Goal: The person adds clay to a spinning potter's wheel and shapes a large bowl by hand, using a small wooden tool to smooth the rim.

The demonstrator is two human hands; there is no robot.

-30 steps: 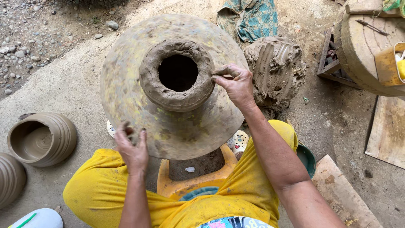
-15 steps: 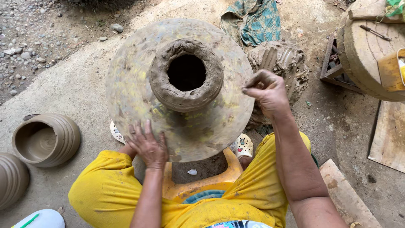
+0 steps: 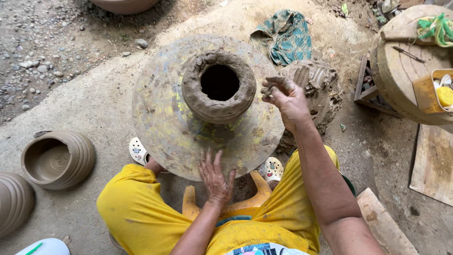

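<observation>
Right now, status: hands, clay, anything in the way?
Left hand flat on wheel near edge. Right hand raised beside clay ring, fingers pinched, muddy. Ring open-topped, centred on wheel. Clay lump just behind right hand.

Packages: one open, box-shaped yellow plastic container (image 3: 427, 92) at the right edge, resting on the round wooden drum top (image 3: 401, 71), cut off by the frame; it holds a yellow rounded item (image 3: 444, 96) and pale bits, too small to identify. Labels, signs, screens: none visible
</observation>
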